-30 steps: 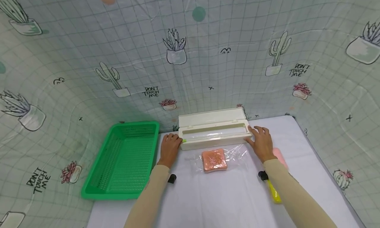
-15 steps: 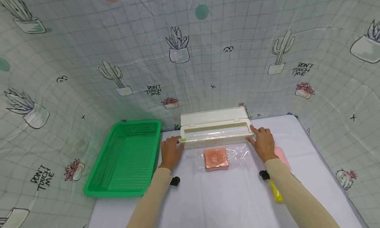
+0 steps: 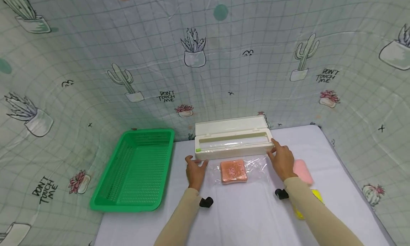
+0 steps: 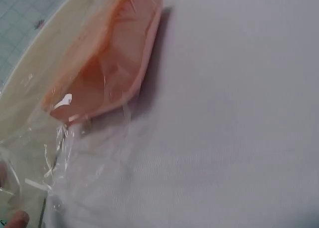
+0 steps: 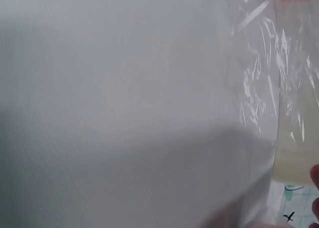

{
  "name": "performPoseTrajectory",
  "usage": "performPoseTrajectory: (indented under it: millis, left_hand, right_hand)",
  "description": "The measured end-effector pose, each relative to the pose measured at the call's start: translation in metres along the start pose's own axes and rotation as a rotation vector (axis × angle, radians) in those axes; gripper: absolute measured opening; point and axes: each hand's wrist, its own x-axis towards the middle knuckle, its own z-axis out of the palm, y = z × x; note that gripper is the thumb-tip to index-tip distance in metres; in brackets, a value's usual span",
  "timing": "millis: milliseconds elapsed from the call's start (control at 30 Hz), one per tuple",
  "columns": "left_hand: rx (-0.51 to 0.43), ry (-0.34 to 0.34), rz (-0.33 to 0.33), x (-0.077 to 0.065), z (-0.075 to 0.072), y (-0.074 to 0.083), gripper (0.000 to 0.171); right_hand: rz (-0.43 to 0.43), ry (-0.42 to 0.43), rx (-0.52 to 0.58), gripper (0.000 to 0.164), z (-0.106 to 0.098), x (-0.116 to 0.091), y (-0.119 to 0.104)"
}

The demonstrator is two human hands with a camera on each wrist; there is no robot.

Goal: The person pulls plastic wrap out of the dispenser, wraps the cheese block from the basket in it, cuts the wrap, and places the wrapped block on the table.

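A white cling film dispenser [image 3: 233, 151] stands at the back of the table, its lid tilted up, a roll of film inside and a green slider at its left end. In front of it lies an orange-pink square thing [image 3: 233, 171], wrapped in clear film [image 3: 256, 166] that spreads to both sides. My left hand [image 3: 196, 173] is at the left edge of this film, thumb and fingers apart. My right hand [image 3: 283, 163] is at the dispenser's right end, thumb and forefinger spread near its corner; whether they touch it I cannot tell.
A green plastic basket [image 3: 136, 207] stands at the left. Beside my right forearm lie a pink object [image 3: 302, 171] and a yellow one [image 3: 317, 195], partly covered by the sleeve. A patterned sheet [image 3: 230, 75] hangs behind and around the table.
My left hand has let go of the dispenser's left end and come nearer, to the right. The right hand has drawn back slightly at the right end. The wrapped thing lies unmoved.
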Motion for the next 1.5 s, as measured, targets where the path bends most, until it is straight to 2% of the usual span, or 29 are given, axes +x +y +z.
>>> performPoseTrajectory:
  millis: [100, 200, 333, 500, 600, 700, 867, 967, 1033, 1067, 1167, 1233, 1300, 1367, 1433, 1500]
  left_hand:
    - [-0.119, -0.012, -0.002, -0.003, 0.006, 0.002, 0.052]
    - [-0.205, -0.026, 0.023, -0.003, 0.009, 0.0, 0.044]
    - [-0.24, -0.062, 0.08, -0.002, 0.006, -0.006, 0.029]
    - [-0.18, -0.226, 0.217, 0.001, -0.011, -0.017, 0.014]
    - [-0.095, -0.311, 0.32, 0.006, -0.022, -0.026, 0.008]
    - [0.048, -0.362, 0.476, 0.012, -0.032, -0.031, 0.007]
    - [0.441, -0.38, 0.786, 0.02, -0.041, -0.034, 0.006]
    - [0.638, -0.4, 0.898, 0.021, -0.045, -0.034, 0.013]
    - [0.677, -0.44, 0.904, 0.02, -0.048, -0.033, 0.018]
    - [0.654, -0.473, 0.874, 0.02, -0.05, -0.033, 0.021]
    - [0.495, -0.552, 0.714, 0.017, -0.055, -0.035, 0.028]
    - [0.385, -0.568, 0.599, 0.015, -0.06, -0.036, 0.032]
    - [0.314, -0.533, 0.538, 0.011, -0.064, -0.036, 0.033]
    - [0.291, -0.457, 0.527, 0.007, -0.066, -0.033, 0.031]
    - [0.298, -0.376, 0.557, 0.001, -0.064, -0.026, 0.027]
    - [0.353, -0.325, 0.62, -0.009, -0.057, -0.014, 0.027]
  right_hand:
    - [0.013, 0.02, 0.046, 0.05, 0.002, -0.004, -0.005]
    - [0.015, 0.034, 0.077, 0.039, 0.003, -0.006, -0.009]
    - [-0.035, 0.042, 0.104, 0.022, 0.001, -0.008, -0.012]
    - [-0.151, 0.041, 0.117, 0.013, -0.005, -0.01, -0.009]
    - [-0.206, 0.014, 0.1, 0.017, -0.009, -0.011, -0.004]
    - [-0.268, -0.021, 0.049, 0.019, -0.011, -0.013, 0.001]
    - [-0.43, -0.068, -0.114, 0.02, -0.01, -0.017, 0.008]
    - [-0.511, -0.13, -0.204, 0.018, -0.009, -0.019, 0.007]
    - [-0.521, -0.204, -0.235, 0.017, -0.011, -0.02, 0.006]
    - [-0.514, -0.25, -0.237, 0.018, -0.012, -0.021, 0.006]
    - [-0.417, -0.39, -0.169, 0.024, -0.019, -0.022, 0.008]
    - [-0.323, -0.438, -0.076, 0.027, -0.024, -0.022, 0.009]
    - [-0.227, -0.439, 0.021, 0.029, -0.03, -0.02, 0.01]
    - [-0.171, -0.396, 0.087, 0.027, -0.035, -0.017, 0.008]
    - [-0.183, -0.345, 0.107, 0.026, -0.038, -0.016, 0.002]
    - [-0.25, -0.319, 0.1, 0.028, -0.036, -0.017, -0.008]
